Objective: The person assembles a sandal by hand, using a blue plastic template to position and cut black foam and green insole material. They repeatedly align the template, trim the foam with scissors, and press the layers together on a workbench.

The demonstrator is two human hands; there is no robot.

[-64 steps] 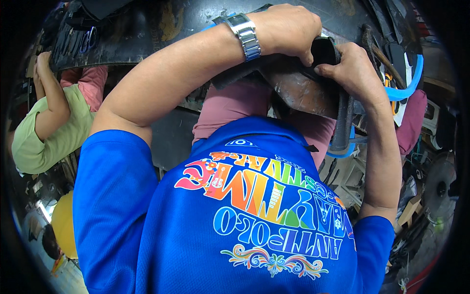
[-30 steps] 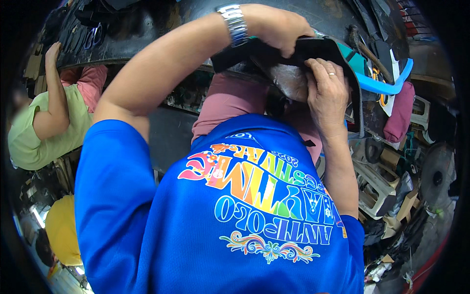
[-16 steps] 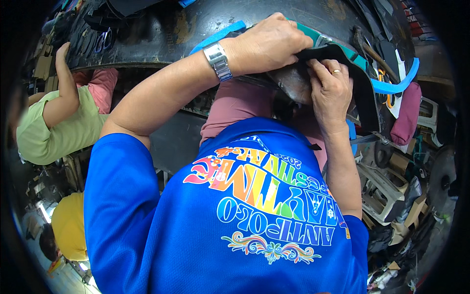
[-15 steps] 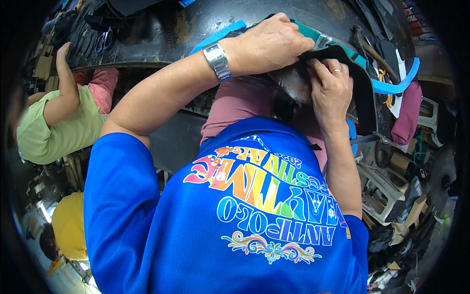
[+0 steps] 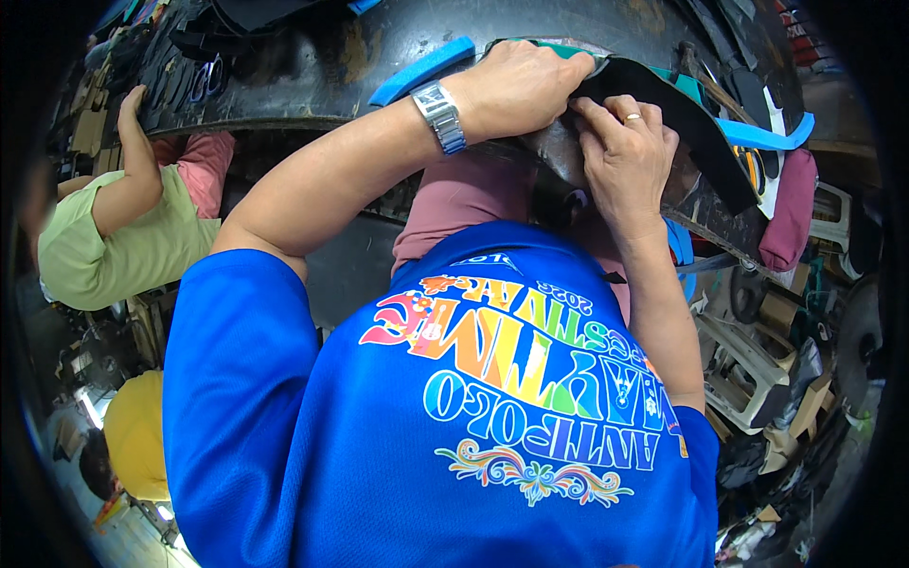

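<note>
A person in a green shirt [image 5: 123,256] sits beside a maroon cloth [image 5: 788,213].

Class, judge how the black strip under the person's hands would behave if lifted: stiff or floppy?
Probably floppy: the black strip curves along the worktable. Likely light, since fingertips of the left hand and right hand alone press it.

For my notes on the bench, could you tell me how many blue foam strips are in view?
2. One blue foam strip lies on the dark workbench just left of the left hand; the other blue strip curves right of the right hand. More may be hidden.
</note>
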